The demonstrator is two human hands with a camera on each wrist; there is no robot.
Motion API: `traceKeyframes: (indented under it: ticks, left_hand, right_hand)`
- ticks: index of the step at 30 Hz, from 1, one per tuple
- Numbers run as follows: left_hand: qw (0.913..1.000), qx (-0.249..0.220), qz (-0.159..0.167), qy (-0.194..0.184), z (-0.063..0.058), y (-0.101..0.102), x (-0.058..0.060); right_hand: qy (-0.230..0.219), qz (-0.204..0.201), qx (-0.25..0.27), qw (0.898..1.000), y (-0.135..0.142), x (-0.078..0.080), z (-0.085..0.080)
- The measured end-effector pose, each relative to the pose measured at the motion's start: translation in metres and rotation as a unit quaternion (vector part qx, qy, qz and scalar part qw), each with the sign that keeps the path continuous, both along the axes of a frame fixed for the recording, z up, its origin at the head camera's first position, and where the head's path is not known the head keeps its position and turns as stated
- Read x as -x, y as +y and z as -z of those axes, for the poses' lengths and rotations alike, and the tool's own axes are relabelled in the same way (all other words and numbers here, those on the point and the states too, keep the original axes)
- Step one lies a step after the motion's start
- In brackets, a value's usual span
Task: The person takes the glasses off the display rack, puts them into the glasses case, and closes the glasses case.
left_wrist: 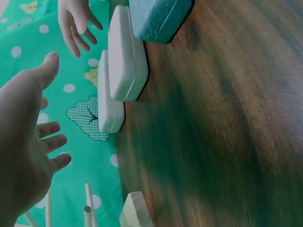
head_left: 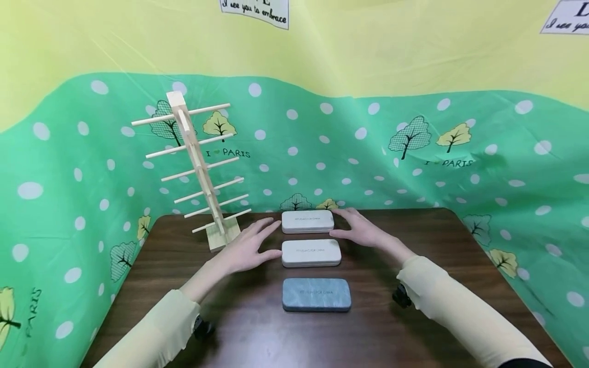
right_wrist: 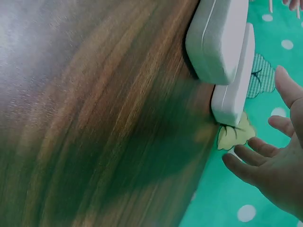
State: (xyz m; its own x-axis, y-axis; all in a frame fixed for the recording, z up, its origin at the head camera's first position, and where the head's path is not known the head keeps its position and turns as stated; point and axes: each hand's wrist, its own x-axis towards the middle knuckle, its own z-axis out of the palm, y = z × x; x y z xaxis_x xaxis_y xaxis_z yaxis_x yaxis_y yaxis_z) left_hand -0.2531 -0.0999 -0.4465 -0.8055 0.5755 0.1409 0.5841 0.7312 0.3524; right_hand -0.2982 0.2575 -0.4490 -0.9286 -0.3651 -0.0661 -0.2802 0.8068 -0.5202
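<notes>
Three glasses cases lie in a column on the table. The farthest white case [head_left: 307,222] is at the back edge, a second white case [head_left: 311,253] sits in the middle, and a blue case [head_left: 316,295] is closest to me. My left hand [head_left: 248,249] hovers at the left ends of the two white cases, fingers spread. At the far case's right end is my right hand [head_left: 359,229], its fingers and thumb apart. Both wrist views show the left hand [left_wrist: 33,127] and right hand [right_wrist: 274,161] with nothing held.
A wooden rack [head_left: 198,158] with several pegs stands on a square base at the table's back left, close to my left hand. Behind the dark wood table [head_left: 391,327] hangs a green and yellow patterned cloth [head_left: 349,138].
</notes>
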Motion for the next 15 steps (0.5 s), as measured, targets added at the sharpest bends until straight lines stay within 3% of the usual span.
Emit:
traceKeyframes:
  ticks: [5,10,15]
  left_hand:
    - [0.9974,0.014,0.021,0.067,-0.006,-0.003,-0.010]
    - [0.9949,0.033,0.036,0.089,-0.008,-0.010,-0.019]
    - [0.9912,0.055,0.053,0.108,-0.008,-0.014,-0.025]
  right_hand:
    - [0.053,-0.022,-0.040,0.998,-0.005,-0.005,-0.004]
    - [0.115,-0.052,-0.074,0.989,-0.010,-0.017,-0.006]
    - [0.185,-0.090,-0.106,0.973,-0.010,-0.035,-0.008]
